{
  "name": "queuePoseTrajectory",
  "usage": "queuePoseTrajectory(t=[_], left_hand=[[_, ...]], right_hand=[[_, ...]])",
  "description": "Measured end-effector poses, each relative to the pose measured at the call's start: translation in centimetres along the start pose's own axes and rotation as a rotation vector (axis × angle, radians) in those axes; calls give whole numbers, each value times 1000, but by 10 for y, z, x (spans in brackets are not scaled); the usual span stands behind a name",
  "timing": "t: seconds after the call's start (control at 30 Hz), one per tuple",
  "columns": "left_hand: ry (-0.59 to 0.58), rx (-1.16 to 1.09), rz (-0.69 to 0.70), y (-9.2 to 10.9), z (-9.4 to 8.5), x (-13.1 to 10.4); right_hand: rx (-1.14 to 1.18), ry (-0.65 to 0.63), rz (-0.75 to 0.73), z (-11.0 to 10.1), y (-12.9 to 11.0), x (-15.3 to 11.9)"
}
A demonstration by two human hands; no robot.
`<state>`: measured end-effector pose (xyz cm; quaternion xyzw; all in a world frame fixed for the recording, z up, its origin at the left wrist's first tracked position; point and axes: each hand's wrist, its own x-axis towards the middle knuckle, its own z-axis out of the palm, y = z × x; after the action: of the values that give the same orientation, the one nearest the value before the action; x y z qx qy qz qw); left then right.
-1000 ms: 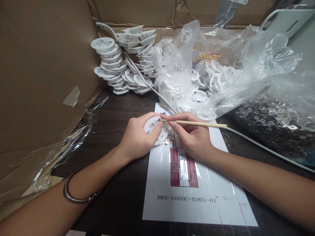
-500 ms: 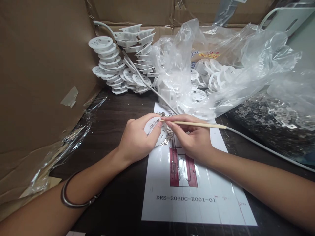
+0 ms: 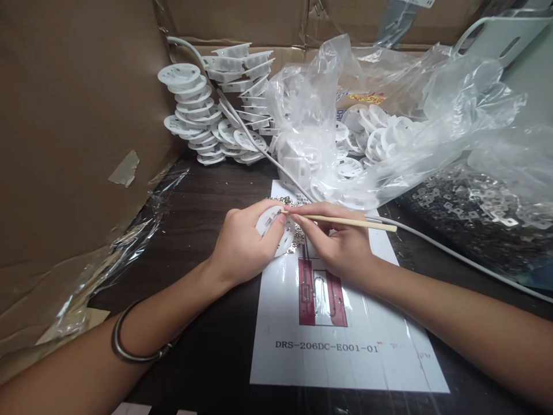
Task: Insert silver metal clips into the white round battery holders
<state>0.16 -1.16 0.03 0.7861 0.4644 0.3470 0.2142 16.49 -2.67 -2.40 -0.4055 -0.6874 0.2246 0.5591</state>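
Observation:
My left hand [image 3: 244,239] is closed round a white round plastic disc [image 3: 286,239] with slots, its thumb across the disc's face. Pinched in my right hand [image 3: 339,239] is a thin wooden stick [image 3: 352,222], held like a pen. Its tip meets the disc near the upper edge, beside the left thumb; what lies right under the tip is too small to make out. Behind and below the disc, small metal pieces [image 3: 298,235] lie in a heap on a printed paper sheet [image 3: 285,369].
White discs [image 3: 185,124] stand in stacks at the back left. A clear plastic bag [image 3: 400,167] holds more discs. A bag of metal pieces [image 3: 484,213] sits at the right. A grey cable [image 3: 287,173] crosses the dark table [image 3: 190,202]; cardboard [image 3: 78,115] walls the left side.
The stick's rear end has dipped slightly, while its tip stays at the disc. Both hands hold nearly the same place, and the whole view has shifted a little.

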Motion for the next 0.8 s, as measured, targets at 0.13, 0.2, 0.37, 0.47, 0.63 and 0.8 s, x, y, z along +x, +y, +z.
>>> queuePoseTrajectory(t=[0.13,0.2,0.37,0.47,0.63,0.8], left_hand=[[6,1,10,0,1,0],[6,-9,14,0,1,1],[13,-62,-28,-3,2,4],[19,-101,-52,-4,2,5],[22,-110,-61,-5,2,5],[13,-119,-67,-5,1,4]], right_hand=[[-10,19,-27,0,-1,-2],[-15,31,-27,0,-1,-2],[68,25,27,2,1,0],[135,-1,68,2,2,1],[111,-5,75,1,1,0],[35,-20,71,1,-1,1]])
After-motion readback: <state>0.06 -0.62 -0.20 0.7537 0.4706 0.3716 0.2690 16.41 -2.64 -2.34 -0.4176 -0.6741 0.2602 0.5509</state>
